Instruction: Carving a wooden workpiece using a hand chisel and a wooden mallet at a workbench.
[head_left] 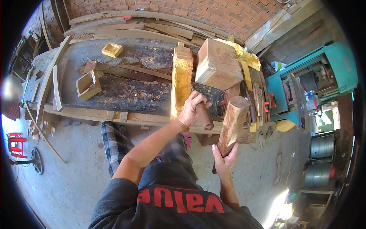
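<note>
At frame centre, the pale carved beam (181, 82) is raw, matt wood. The mallet (231, 124) at centre right is rough reddish wood; the chisel handle (204, 116) beside it is smooth and dark. The workbench (126, 93) is worn, dusty timber, and the wall (190, 11) at top is rough brick.

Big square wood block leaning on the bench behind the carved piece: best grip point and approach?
Judging by its pose, take the wood block with both hands across its two opposite side faces, coming from the front, over the carved piece. It looks broad, flat-faced and tilted, with no handle, so a one-hand grip would likely slip.
</note>
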{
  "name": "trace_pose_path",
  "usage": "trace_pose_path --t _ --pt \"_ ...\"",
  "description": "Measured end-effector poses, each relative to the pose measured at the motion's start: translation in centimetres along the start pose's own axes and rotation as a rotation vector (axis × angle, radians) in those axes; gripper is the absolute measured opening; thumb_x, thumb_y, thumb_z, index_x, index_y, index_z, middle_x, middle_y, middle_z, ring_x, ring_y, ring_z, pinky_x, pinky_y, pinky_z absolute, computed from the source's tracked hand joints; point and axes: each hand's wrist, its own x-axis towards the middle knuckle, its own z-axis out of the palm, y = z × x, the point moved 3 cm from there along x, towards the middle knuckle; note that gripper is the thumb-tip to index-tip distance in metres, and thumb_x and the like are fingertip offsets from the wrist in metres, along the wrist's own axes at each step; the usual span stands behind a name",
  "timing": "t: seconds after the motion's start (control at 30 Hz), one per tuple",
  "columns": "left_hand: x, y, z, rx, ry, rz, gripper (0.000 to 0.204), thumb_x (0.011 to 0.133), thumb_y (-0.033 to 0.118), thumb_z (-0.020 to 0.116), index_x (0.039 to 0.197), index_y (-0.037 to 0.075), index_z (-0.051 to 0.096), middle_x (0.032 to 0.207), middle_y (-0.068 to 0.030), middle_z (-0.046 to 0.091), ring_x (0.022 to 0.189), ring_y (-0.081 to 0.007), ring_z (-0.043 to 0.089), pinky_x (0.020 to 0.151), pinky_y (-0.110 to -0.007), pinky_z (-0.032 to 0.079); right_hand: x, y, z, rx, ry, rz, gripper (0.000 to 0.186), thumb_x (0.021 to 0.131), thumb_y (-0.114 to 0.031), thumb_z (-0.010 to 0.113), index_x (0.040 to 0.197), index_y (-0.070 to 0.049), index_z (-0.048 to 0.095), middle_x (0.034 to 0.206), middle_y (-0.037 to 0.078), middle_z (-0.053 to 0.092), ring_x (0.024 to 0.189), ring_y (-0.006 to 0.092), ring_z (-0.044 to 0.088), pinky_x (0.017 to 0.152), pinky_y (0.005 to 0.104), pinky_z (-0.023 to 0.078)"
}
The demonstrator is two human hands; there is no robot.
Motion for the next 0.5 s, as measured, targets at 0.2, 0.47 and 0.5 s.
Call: trace_pose_path --t 0.2,0.47,0.5 --pt "0.5 -0.5 0.4 0.019 0.014 -0.027 0.025 0.080 0.006 0.078 0.089 0.007 0.055 0.087 -0.0123 0.051 0.079 -0.0330 0.055 0.070 -0.040 0.047 -0.4 -1.7 -0.4 -0.002 0.032 -0.125 0.050 0.082 -0.015 0.079 0.116 0.004 0.049 0.093 0.014 0.064 0.083 0.0198 0.061 0.075 0.0358 0.051" --pt "0.6 -0.3 0.2 0.010 0.109 0.066 0.027 0.077 0.001 0.079 0.088 0.007 0.055 0.086 -0.0113 0.052 0.078 -0.0329 0.054 0.070 -0.040 0.047 -1.6 0.7 -1.1 -0.013 0.056 -0.142 0.063 0.080 -0.018 0.081 0.123 0.006 0.042 0.108 0.017 0.055 0.099 0.0241 0.057 0.088 0.0397 0.046" --pt "0.6 -0.3 0.2 0.011 0.110 0.065 0.027 0.077 0.001 0.079 0.088 0.007 0.055 0.086 -0.0113 0.052 0.078 -0.0329 0.054 0.070 -0.040 0.047 -1.5 0.5 -1.0 -0.013 0.055 -0.141 0.063 0.080 -0.018 0.081 0.123 0.006 0.042 0.108 0.017 0.055 0.099 0.0241 0.057 0.088 0.0397 0.046"
